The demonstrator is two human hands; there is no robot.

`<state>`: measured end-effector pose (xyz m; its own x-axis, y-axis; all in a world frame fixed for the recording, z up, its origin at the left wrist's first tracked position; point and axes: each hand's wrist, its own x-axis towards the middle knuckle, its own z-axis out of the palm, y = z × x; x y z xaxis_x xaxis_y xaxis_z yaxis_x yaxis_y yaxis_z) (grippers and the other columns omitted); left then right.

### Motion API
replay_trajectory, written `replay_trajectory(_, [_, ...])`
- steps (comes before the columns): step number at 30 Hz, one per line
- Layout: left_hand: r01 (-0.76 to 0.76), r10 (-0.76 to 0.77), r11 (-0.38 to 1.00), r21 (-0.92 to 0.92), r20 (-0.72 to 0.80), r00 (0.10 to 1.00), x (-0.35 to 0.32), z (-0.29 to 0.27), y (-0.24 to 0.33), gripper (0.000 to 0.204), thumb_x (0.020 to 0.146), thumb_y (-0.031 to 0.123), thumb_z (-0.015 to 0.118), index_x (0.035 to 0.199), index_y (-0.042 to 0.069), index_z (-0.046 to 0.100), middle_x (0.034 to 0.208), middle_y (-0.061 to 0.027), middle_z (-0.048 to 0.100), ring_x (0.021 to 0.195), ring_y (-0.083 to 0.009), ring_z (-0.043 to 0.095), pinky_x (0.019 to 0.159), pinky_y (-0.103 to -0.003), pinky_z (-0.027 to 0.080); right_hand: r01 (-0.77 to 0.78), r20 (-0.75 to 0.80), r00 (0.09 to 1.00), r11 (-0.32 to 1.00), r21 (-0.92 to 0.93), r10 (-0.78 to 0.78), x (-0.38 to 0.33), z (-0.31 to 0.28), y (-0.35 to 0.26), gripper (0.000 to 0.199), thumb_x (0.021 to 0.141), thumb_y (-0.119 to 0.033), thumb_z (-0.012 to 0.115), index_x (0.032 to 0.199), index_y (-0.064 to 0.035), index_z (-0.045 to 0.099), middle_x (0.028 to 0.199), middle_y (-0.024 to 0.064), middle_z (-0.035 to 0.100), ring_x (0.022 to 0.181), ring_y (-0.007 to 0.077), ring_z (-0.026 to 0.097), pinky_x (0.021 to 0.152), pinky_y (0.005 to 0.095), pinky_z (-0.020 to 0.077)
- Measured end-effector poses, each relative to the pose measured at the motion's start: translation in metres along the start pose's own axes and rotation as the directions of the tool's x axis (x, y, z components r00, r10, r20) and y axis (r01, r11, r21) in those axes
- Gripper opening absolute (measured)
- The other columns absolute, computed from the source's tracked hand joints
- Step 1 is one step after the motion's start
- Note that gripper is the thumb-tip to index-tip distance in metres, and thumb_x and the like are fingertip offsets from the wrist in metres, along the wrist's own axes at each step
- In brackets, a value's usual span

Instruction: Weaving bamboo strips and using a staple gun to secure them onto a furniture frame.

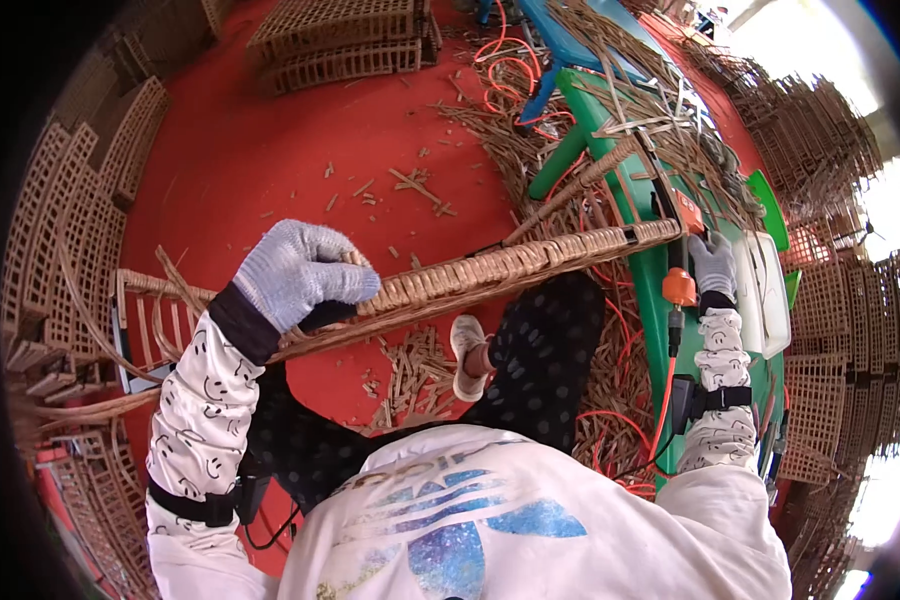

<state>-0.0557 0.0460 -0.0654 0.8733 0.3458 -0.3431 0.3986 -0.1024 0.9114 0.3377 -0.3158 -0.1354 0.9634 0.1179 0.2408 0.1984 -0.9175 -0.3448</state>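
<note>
A frame wrapped in brown wicker strands (pixel 510 262) lies slanting across my lap, its far right end resting by the green bench. My left hand (pixel 305 272), in a pale knitted glove, is closed at the wrapped bar; a bit of strand shows at its fingertips. Over at the bench, my right hand (pixel 712 265), gloved too, is closed beside the handle of an orange and black hand tool (pixel 688 212), its fingers partly hidden. The tool's orange lower end (pixel 680 287) joins an orange cord. Its head sits against the frame's right end.
The green bench (pixel 650 300) bears loose strips and a white container (pixel 765 295). Beyond it stands a blue bench (pixel 560 40). Wicker scraps (pixel 420 370) and an orange cord (pixel 510 75) litter the red floor (pixel 300 150). Stacked woven panels (pixel 335 40) stand around.
</note>
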Motion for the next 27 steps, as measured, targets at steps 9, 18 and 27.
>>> replay_trajectory(9, [0.004,-0.003,0.999,0.047,-0.009,1.000,-0.011,0.004,-0.001,0.017,0.072,0.017,0.072,0.077,0.001,0.068,0.063,-0.0028,0.063,0.055,-0.0071,0.056,0.052,-0.022,0.045,0.671,0.243,0.722,0.741,-0.016,-0.648,0.107,0.114,0.047,0.034,0.076,-0.025,0.063,0.102,-0.0063,0.054,0.093,0.0011,0.061,0.082,0.0149,0.058,0.075,0.0259,0.0469])
replay_trajectory(18, [-0.025,0.035,0.980,0.196,-0.049,0.998,-0.007,0.004,-0.002,0.019,0.073,0.022,0.071,0.077,0.003,0.069,0.065,-0.0028,0.063,0.056,-0.0076,0.055,0.055,-0.024,0.045,-0.171,0.396,0.871,0.576,0.799,-0.290,-0.023,-0.106,-0.015,0.029,0.071,-0.011,0.059,0.096,-0.0009,0.050,0.070,0.0063,0.054,0.058,0.0174,0.056,0.055,0.0309,0.0491])
replay_trajectory(27, [-0.009,0.027,0.977,0.212,-0.083,0.996,-0.014,0.006,-0.002,0.025,0.064,0.031,0.072,0.072,0.007,0.069,0.067,-0.0090,0.064,0.061,-0.0207,0.061,0.062,-0.032,0.048,-0.202,0.644,0.457,0.634,0.747,-0.613,-0.161,-0.186,-0.175,0.047,0.064,-0.012,0.072,0.102,0.0055,0.050,0.078,0.0098,0.059,0.062,0.0198,0.060,0.056,0.0323,0.0518])
